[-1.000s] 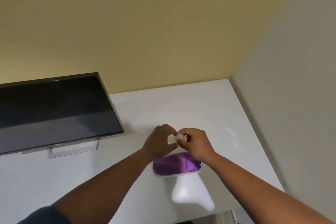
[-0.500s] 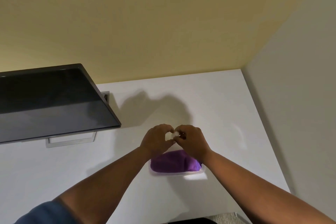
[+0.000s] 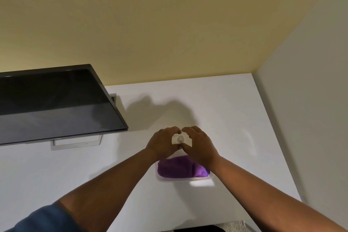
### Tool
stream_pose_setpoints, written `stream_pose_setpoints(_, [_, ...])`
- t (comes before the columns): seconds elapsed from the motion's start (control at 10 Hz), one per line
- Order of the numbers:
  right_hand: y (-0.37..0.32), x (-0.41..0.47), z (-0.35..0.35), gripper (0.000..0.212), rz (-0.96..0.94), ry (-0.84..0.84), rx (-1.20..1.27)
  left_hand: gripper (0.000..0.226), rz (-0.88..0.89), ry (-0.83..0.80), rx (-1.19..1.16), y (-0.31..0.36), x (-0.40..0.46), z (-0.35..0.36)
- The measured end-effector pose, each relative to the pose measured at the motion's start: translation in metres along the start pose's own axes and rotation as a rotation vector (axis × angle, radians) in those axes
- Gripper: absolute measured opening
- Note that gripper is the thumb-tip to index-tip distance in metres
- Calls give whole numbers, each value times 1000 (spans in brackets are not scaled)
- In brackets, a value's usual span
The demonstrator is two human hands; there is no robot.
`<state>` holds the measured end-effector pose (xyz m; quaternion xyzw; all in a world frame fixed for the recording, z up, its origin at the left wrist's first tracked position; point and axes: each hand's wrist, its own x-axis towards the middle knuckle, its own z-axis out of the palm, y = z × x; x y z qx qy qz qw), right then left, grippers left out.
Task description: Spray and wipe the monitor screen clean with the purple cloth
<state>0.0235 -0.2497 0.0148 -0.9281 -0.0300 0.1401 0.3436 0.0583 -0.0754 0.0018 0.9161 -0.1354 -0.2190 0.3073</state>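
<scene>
A small white spray bottle (image 3: 180, 138) stands on the white desk (image 3: 216, 111), seen from above. My left hand (image 3: 163, 142) and my right hand (image 3: 200, 145) curl around it from either side. The thumbs press against its near side and the fingertips almost meet over its far side. Just below my wrists, the purple cloth (image 3: 176, 169) lies folded in a shallow white tray (image 3: 185, 179). The monitor (image 3: 52, 103) stands at the left with its dark screen tilted toward me, and its left part is cut off by the frame edge.
The monitor's silver stand (image 3: 75, 143) rests on the desk under the screen. A yellow wall runs behind the desk and a grey wall closes its right side. The desk's near edge shows at the bottom right.
My fingers have spread from a tight pinch into a looser ring around the bottle. The view has shifted, so the monitor sits further left and the desk corner shows more.
</scene>
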Motion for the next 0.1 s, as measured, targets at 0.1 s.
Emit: stream_pose_setpoints(0.1, [-3,-1,2,42,-38,50,-1,55,-5,-7,-9,-2,-2,-2])
